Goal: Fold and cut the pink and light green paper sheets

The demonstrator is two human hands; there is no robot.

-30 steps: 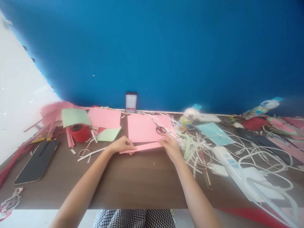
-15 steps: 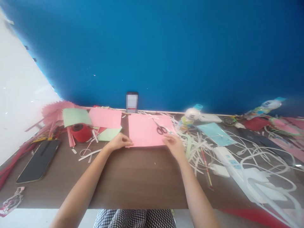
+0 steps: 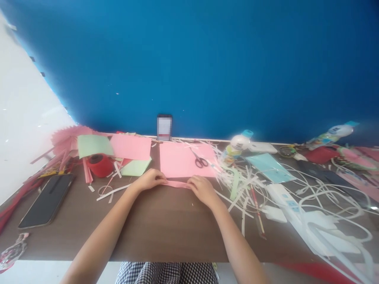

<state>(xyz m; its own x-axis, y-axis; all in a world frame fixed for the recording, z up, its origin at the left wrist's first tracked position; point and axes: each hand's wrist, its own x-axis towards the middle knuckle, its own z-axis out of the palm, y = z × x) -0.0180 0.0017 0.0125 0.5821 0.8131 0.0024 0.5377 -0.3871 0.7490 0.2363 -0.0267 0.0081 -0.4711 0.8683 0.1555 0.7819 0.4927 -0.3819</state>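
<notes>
Between my two hands a narrow pink strip of folded paper [image 3: 178, 184] lies near the middle of the desk. My left hand [image 3: 151, 179] pinches its left end. The fingers of my right hand [image 3: 201, 189] are closed on its right end. Just beyond the strip a pink paper sheet [image 3: 177, 159] lies flat. On that sheet's right part rests a pair of scissors [image 3: 201, 162] with dark handles. My fingertips hide both ends of the strip.
Paper scraps [image 3: 239, 185], a bottle [image 3: 237, 146], a power strip [image 3: 288, 205] and white cables crowd the right. To the left are a red roll [image 3: 102, 167], green paper [image 3: 95, 146] and a dark phone [image 3: 47, 201]. Another phone [image 3: 164, 127] stands against the blue partition [image 3: 207, 71].
My right hand has moved left and slightly nearer, closer to my left hand. The pink paper at my fingers now shows as a narrow strip, apart from the sheet beyond.
</notes>
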